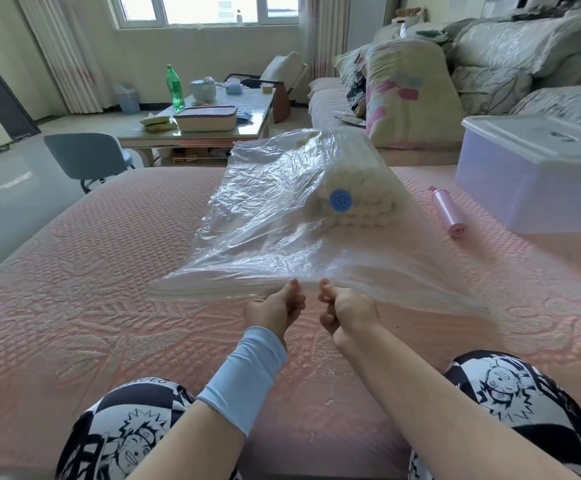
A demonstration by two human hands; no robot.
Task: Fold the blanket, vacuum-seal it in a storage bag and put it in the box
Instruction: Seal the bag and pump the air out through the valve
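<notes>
Two pinches are all that hold the mouth of the storage bag [282,202]. My left hand [275,308] and my right hand [346,306] sit close together at the middle of its near edge, each nipping the plastic between thumb and curled fingers. The folded blanket [368,183] lies inside, toward the far end under the blue valve [341,200], and the whole bag rests on the bed [91,271] in front of my knees.

I judge I am closing the seal, working from the centre outward. The edge to either side of my hands looks slack and wavy, so the two strips could mate crooked or skip a stretch. Any gap would let air creep back in once I pump, and a wrinkle trapped in the strip would do the same. Pulling too hard toward me could drag the bag and tip the blanket's folds.

The pink pump [447,211] lies on the bed just right of the bag, and the lidded box [524,181] stands beyond it. Its lid will need lifting.
</notes>
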